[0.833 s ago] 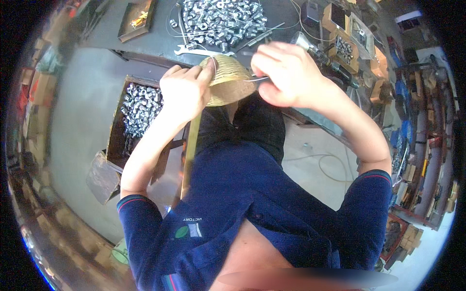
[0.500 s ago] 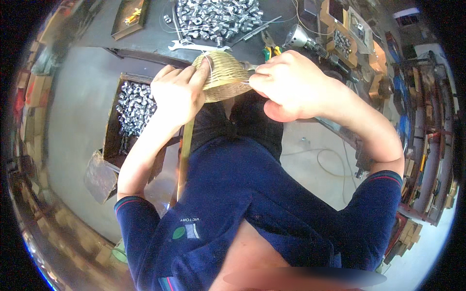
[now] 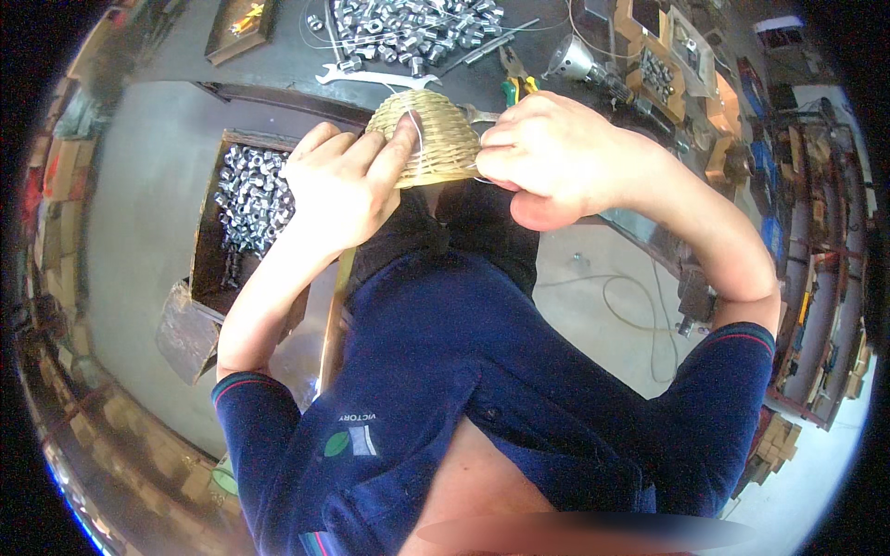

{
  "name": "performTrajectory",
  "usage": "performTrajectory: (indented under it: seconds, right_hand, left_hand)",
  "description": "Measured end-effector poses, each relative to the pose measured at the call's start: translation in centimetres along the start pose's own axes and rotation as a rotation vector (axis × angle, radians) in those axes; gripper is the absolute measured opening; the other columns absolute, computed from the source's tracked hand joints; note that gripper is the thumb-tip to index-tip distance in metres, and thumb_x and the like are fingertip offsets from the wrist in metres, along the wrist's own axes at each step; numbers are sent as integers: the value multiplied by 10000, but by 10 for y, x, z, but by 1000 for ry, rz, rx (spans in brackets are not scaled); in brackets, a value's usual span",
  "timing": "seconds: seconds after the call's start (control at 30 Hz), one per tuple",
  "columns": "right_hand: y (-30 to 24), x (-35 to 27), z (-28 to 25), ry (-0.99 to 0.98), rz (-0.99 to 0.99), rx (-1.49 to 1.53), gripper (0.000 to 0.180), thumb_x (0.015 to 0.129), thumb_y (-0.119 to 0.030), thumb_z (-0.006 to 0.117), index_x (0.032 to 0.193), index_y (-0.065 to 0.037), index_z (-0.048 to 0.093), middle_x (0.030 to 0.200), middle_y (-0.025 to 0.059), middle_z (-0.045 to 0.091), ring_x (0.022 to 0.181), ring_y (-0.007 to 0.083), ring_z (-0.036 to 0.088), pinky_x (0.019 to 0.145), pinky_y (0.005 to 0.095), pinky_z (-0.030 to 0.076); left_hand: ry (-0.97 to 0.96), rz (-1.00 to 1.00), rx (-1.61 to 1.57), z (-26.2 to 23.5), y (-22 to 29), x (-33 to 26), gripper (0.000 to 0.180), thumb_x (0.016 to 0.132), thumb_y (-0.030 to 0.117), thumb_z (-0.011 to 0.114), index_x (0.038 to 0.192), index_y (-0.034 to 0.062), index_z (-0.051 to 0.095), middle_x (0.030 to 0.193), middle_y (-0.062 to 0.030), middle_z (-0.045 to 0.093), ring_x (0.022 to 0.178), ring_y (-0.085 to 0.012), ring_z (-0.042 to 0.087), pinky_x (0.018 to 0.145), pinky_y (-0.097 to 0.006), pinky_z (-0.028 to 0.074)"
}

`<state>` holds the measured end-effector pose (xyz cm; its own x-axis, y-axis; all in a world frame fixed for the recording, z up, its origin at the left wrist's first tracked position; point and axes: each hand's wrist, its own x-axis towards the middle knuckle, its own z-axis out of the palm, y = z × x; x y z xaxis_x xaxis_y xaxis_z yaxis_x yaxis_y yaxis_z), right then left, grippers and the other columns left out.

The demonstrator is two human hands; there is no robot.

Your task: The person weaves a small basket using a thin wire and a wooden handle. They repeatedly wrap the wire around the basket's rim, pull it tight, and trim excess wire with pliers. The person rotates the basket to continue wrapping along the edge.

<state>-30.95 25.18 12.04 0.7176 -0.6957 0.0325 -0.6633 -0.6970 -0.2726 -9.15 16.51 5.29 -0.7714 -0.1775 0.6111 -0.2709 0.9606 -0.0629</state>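
My left hand (image 3: 345, 181) is closed on the left side of a small woven basket (image 3: 447, 139) in pale yellow-green, its thumb side lying across the weave. The basket is tilted with its outer wall up, and the opening is out of sight. A thin white strand (image 3: 420, 139) crosses the wall. At the basket's right edge my right hand (image 3: 552, 157) pinches the strand close to the rim; its fingertips are partly hidden. Below my left hand a long yellowish strip (image 3: 336, 324) runs down beside my lap; whether it joins the basket cannot be seen.
On the dark bench (image 3: 278, 69) lie a heap of metal nuts (image 3: 399, 32), an open-ended wrench (image 3: 375, 78), pliers (image 3: 516, 76) and a drill-like tool (image 3: 579, 63). A wooden box of metal fittings (image 3: 252, 199) stands at left. A cable (image 3: 640, 329) loops on the floor.
The basket has tipped so that more of its outer wall faces up and its inside no longer shows. Both hands keep their hold with only slight shifts.
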Motion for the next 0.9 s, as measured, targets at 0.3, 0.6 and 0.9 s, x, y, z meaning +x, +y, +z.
performTrajectory:
  seconds: [0.3, 0.6, 0.9]
  right_hand:
    - [0, 0, 7, -63, 21, 67, 230, 582, -185, 632, 672, -24, 495, 652, 114, 526, 646, 332, 545, 595, 409, 454]
    - [-9, 18, 8, -233, 234, 130, 206, 563, -215, 591, 590, -12, 612, 571, 184, 585, 556, 373, 597, 532, 436, 496]
    - [21, 12, 42, 464, 250, 306, 293, 540, -176, 614, 593, -37, 361, 712, 70, 413, 554, 215, 416, 502, 320, 354]
  left_hand:
    - [48, 52, -31, 3, 3, 1, 440, 603, 205, 613, 1023, 77, 647, 633, 19, 501, 503, -136, 479, 547, -281, 373]
    - [-53, 20, -65, 14, 13, 8, 409, 618, 179, 611, 1015, 92, 652, 606, 7, 503, 502, -164, 509, 538, -289, 387]
    - [-76, -251, -297, 38, 10, 13, 240, 635, 142, 652, 874, 124, 672, 646, -77, 633, 587, -263, 624, 570, -351, 485]
